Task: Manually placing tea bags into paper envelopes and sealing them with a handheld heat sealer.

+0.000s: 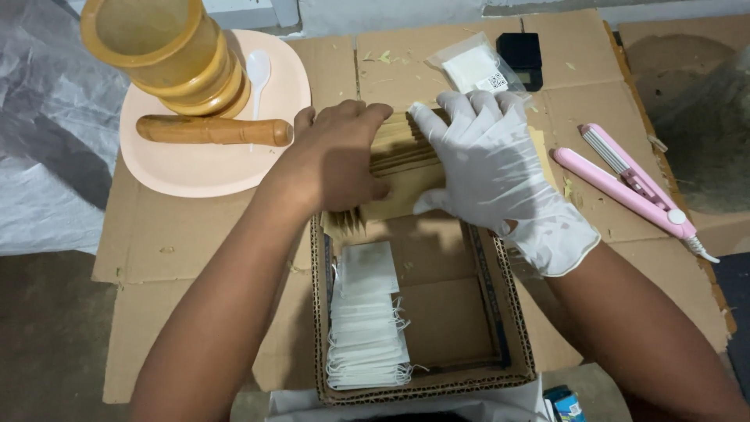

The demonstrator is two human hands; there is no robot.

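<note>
We note clear pouch [474,69] with white contents at far edge. Brown envelope stack [398,160] stands at far end of cardboard box [426,384]. Bare left hand [332,160] and gloved right hand [492,160] clasp stack, fingers curled.

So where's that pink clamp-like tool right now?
In the head view, the pink tool lies on the flattened cardboard at the right, just beyond the gloved right hand, untouched.

Pink sealer [625,181], peach plate [195,168], white glove [500,168], tan envelopes [406,152].
</note>
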